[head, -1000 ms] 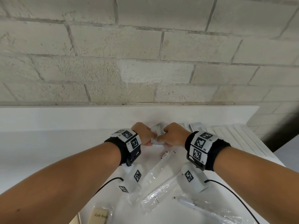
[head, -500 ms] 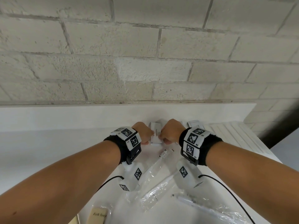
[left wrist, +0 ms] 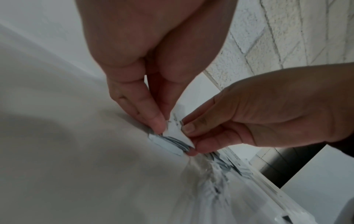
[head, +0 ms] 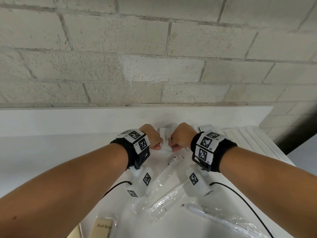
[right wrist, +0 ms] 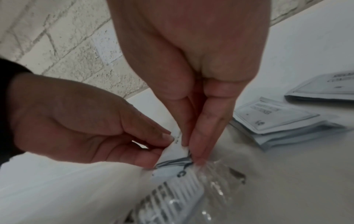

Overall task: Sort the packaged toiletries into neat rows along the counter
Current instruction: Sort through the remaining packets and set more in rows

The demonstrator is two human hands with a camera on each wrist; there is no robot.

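A stack of thin white toothpaste sachets [head: 165, 139] stands near the counter's back edge, its lower end touching the white counter [head: 51, 160]. My left hand [head: 158, 145] pinches the stack's left side and my right hand [head: 172, 146] pinches its right side. In the left wrist view my left fingers [left wrist: 155, 119] press the stack [left wrist: 168, 141] from one side while the right hand [left wrist: 191, 136] grips the other. The right wrist view shows my right fingers [right wrist: 199, 145] on the sachets [right wrist: 172, 162], with the left hand [right wrist: 151, 151] opposite.
Plastic-wrapped combs [head: 163, 179] [right wrist: 178, 192] and a wrapped toothbrush [head: 214, 215] lie in front of the hands. A bath soap bar [head: 103, 227] sits at the near edge. More flat packets [right wrist: 277, 121] [head: 205, 128] lie to the right, below the brick wall [head: 154, 48].
My hands have drawn slightly apart around the stack, so the top sachet's label now shows between them. The other items have not moved.
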